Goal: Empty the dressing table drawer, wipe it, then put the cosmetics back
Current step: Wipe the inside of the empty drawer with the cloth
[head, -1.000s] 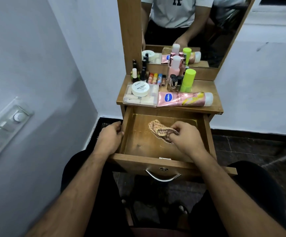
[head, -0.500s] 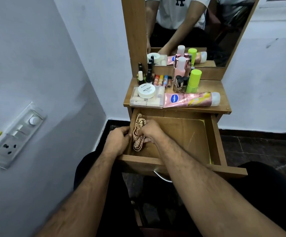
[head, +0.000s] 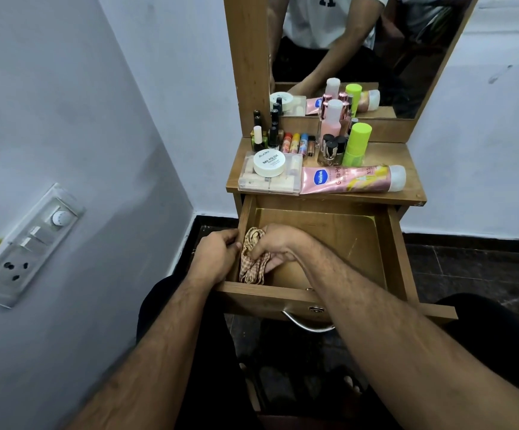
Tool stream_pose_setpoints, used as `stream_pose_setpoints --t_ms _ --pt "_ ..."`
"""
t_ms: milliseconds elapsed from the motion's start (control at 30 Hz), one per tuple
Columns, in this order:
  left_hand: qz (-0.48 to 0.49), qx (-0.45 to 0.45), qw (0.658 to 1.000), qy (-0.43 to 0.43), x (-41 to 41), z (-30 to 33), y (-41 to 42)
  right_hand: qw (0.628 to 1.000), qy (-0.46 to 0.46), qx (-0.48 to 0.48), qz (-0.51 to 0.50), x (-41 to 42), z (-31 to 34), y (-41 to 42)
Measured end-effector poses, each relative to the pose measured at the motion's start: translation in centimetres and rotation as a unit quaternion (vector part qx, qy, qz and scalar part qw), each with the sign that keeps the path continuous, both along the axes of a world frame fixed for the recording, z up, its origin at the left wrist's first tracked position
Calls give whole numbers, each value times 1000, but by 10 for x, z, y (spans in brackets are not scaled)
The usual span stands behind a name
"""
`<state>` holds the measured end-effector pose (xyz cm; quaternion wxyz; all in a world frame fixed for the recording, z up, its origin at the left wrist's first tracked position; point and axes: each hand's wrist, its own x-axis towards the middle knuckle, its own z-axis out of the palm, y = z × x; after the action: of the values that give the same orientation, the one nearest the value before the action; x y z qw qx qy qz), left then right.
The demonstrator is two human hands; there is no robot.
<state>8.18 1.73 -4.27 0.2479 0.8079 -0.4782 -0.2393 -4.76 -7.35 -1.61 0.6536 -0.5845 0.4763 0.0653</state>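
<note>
Open drawer (head: 320, 297) below the surface (head: 407, 156), right hand (head: 275, 243) clutching a checked cloth (head: 252, 262) at the drawer's left wall, left hand (head: 217, 256) gripping that wall, pink Vaseline tube (head: 348, 180) and white "Nail Polish" jar (head: 269, 162) above the drawer

Checked cloth (head: 252, 259) in glossy wooden drawer (head: 329, 237)

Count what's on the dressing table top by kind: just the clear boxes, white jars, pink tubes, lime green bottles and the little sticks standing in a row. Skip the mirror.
Clear box: 1
White jar: 1
Pink tube: 1
Lime green bottle: 1
Little sticks: 4
Total: 8
</note>
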Motion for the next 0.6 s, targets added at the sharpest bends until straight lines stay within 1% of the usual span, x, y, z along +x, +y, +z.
stream_pose_setpoints --t_ms 100,167,200,267,333,367,400,500,533,600 --pt "-1 1 1000 -8 -1 0 -1 1000 8 -15 -24 3 -1 2" --pt "-4 3 1000 -13 0 0 -1 995 -14 -47 -89 9 -12 -4" --pt "-6 4 1000 -16 0 0 0 988 -21 -77 -131 13 -18 -7" --pt "-9 4 1000 -24 -1 0 0 966 -16 -175 -188 21 -23 -12" --pt "-10 5 1000 -28 -2 0 0 949 -12 -252 -189 26 -22 -15" --pt "-9 7 1000 -27 -2 1 0 948 -13 -259 -185 26 -20 -15" --pt "-8 8 1000 -24 -2 1 0 955 -16 -236 -177 24 -17 -14" --pt "0 5 1000 -7 -1 1 0 991 -27 -96 -92 9 -11 -9" --pt "1 3 1000 -3 -2 1 0 995 -29 -69 -59 4 -10 -7" --pt "3 1 1000 -12 -3 1 0 998 -17 -60 5 -3 -4 -5"
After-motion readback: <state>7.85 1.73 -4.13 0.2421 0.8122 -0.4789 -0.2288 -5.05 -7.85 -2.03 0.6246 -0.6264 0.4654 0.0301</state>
